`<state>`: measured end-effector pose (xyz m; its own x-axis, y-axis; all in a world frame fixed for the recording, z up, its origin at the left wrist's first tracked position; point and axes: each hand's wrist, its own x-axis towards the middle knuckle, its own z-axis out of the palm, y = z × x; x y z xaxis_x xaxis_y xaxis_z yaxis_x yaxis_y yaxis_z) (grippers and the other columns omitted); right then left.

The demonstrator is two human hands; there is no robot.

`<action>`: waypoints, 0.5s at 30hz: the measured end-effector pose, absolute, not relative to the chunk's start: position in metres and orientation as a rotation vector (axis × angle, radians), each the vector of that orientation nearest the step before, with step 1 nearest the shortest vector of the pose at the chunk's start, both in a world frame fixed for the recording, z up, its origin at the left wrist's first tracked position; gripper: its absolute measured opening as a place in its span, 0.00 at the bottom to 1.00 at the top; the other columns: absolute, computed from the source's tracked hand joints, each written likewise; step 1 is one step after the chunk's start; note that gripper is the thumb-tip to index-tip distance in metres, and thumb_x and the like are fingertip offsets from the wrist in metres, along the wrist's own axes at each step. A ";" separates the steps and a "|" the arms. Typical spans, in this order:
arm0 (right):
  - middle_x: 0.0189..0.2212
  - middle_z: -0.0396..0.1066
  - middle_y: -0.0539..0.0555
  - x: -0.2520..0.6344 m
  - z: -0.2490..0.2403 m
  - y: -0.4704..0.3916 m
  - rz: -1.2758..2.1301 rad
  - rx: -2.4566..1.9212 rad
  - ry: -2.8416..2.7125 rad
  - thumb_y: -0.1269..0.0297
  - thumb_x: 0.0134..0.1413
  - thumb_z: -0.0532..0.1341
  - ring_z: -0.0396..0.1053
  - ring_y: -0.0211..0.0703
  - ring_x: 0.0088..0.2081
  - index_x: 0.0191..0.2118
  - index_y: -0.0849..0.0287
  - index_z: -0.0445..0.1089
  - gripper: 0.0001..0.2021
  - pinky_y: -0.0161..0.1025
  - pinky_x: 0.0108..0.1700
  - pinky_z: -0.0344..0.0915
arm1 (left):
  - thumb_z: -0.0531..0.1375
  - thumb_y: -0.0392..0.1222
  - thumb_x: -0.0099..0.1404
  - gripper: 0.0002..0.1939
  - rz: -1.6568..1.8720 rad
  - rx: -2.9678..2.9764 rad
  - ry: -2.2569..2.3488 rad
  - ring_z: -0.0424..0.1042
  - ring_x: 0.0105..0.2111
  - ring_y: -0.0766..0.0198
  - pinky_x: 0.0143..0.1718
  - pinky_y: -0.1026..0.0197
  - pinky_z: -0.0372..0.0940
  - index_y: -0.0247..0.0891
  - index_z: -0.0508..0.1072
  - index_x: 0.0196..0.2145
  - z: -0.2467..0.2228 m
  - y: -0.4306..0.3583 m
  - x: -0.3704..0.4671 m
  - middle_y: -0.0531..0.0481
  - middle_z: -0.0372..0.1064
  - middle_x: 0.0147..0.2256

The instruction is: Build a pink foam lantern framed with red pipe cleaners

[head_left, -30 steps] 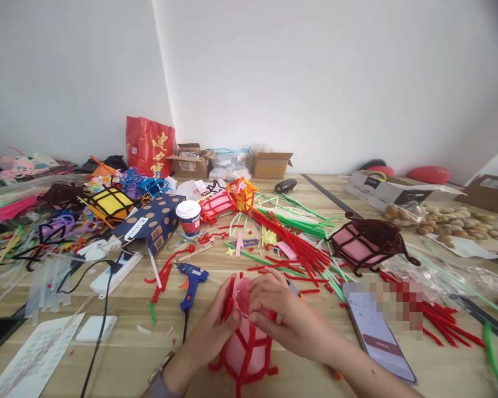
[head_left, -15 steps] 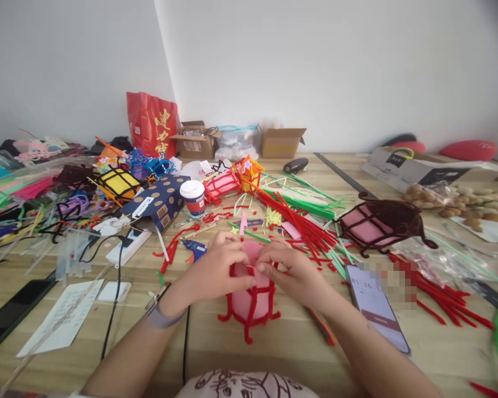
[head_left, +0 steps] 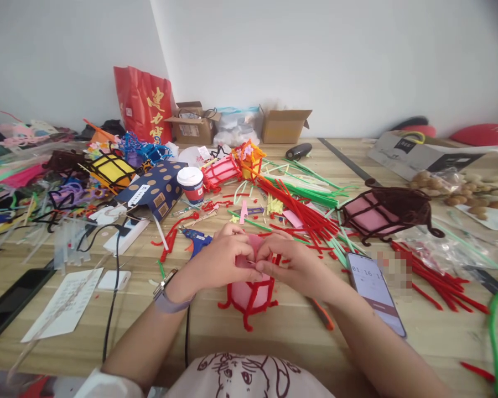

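A small lantern point(head_left: 251, 301) with pink panels and a red pipe-cleaner frame stands upright on the table in front of me, its curled feet showing below. My left hand point(head_left: 226, 260) and my right hand point(head_left: 290, 266) meet over its upper part, fingers bent and pinched together at the top edge. My fingers cover most of the upper rim, so the exact spot they grip is hidden. A blue glue gun point(head_left: 197, 240) lies just beyond my left hand. Past my right hand spreads a bundle of red pipe cleaners point(head_left: 305, 215).
A phone with a timer point(head_left: 375, 293) lies at right, near a brown-framed lantern point(head_left: 392, 213). Behind the glue gun stand a paper cup point(head_left: 190, 187) and a dotted blue box point(head_left: 160, 190). A black cable point(head_left: 115, 298) and a power strip point(head_left: 125, 236) lie at left.
The camera view has tilted and shifted slightly. My fingertips have drawn closer together over the lantern's top edge; the lantern stays in about the same place.
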<state>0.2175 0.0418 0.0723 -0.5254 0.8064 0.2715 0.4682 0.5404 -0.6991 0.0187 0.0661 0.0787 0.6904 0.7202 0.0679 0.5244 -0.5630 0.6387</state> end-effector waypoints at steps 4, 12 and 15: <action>0.29 0.74 0.51 0.219 0.071 0.043 0.704 -1.038 -2.197 0.62 0.62 0.60 0.68 0.42 0.34 0.30 0.55 0.71 0.08 0.44 0.46 0.62 | 0.68 0.45 0.57 0.12 0.417 2.304 0.959 0.58 0.53 0.52 0.52 0.53 0.59 0.40 0.72 0.23 0.082 0.066 0.015 0.50 0.72 0.33; 0.26 0.72 0.49 0.218 0.061 0.044 0.661 -1.044 -2.161 0.56 0.62 0.61 0.68 0.42 0.33 0.28 0.55 0.70 0.13 0.49 0.51 0.59 | 0.66 0.43 0.59 0.14 0.437 2.304 1.042 0.60 0.52 0.51 0.47 0.54 0.61 0.40 0.69 0.20 0.080 0.060 0.021 0.50 0.70 0.28; 0.27 0.74 0.51 0.219 0.061 0.045 0.716 -1.041 -2.114 0.52 0.60 0.62 0.69 0.43 0.34 0.29 0.55 0.72 0.13 0.47 0.49 0.61 | 0.66 0.39 0.57 0.13 0.454 2.288 1.064 0.61 0.52 0.51 0.47 0.55 0.62 0.40 0.68 0.19 0.081 0.059 0.023 0.51 0.70 0.27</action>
<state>0.2186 0.0446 0.0610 -0.4605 0.8280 0.3200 0.4629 0.5316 -0.7093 0.0227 0.0586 0.0806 0.6256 0.7775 0.0636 0.5842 -0.5210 0.6224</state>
